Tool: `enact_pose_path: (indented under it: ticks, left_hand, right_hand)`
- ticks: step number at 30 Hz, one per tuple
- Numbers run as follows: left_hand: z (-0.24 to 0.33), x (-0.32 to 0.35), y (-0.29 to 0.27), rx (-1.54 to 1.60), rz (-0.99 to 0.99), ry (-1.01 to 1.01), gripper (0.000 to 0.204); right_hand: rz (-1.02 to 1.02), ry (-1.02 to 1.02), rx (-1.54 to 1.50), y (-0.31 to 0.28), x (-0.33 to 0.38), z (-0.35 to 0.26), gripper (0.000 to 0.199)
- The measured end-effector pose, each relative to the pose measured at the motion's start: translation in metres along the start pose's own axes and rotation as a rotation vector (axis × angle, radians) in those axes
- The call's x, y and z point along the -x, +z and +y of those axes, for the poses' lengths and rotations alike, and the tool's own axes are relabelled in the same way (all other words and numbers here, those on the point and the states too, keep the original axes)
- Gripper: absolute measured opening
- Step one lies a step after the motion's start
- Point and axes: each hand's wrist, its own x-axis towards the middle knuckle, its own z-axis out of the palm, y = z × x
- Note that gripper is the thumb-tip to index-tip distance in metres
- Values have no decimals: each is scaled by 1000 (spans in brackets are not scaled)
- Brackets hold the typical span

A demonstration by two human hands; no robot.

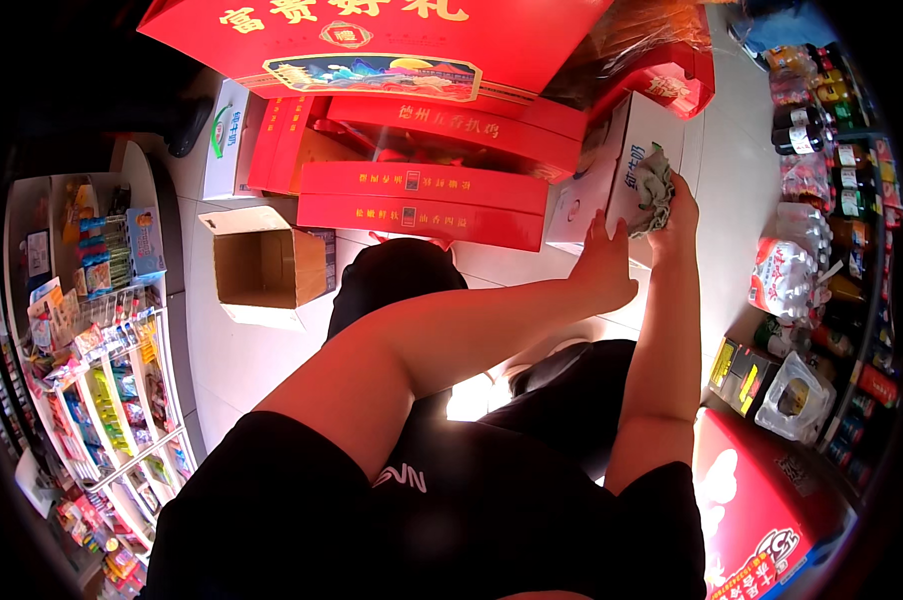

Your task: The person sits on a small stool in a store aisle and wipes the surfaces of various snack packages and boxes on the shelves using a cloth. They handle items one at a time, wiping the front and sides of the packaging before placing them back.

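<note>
My right hand (678, 212) presses a crumpled grey-green cloth (655, 190) against a white carton (612, 150) with blue print, at the right of a group of boxes. Just left of it, my left hand (604, 262) reaches across with its fingers stretched out, by the carton's near lower edge. Whether those fingertips touch the carton I cannot tell. Flat red gift boxes (422, 205) with gold print stand beside the carton. Over them, farther off, rises a large red gift box (372, 60) with a landscape picture.
An opened cardboard box (257, 265) stands on the tiled floor (217, 375), near a white and green carton (234, 140). Racks of small packets (102, 400) line the left. Bottles (802, 138) and wrapped packs (792, 265) fill the right, with a red box (742, 500) below.
</note>
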Motion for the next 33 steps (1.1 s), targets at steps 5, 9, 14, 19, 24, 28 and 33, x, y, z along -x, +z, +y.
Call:
enact_pose_path:
  ticks: [5,9,14,19,24,28,33]
  left_hand:
    - [9,-12,10,158,-16,56,98]
    - [5,-24,20,139,77,97,98]
    - [1,-36,2,161,79,37,99]
    - [-3,-35,0,136,51,40,99]
    - [1,-30,-1,158,-16,25,100]
    - [0,-28,-8,125,-68,52,100]
    - [1,-3,-21,-32,-16,107,92]
  right_hand:
    - [33,-13,-131,-15,-21,2,27]
    - [26,-36,-173,-20,-29,5,28]
    - [68,-76,-92,-2,-27,2,27]
    - [-2,-128,38,-1,-24,-1,26]
    - [-137,-95,88,-11,-31,-3,28]
    - [-121,-103,67,-11,-38,2,30]
    - [-78,-233,229,-23,-31,-12,36]
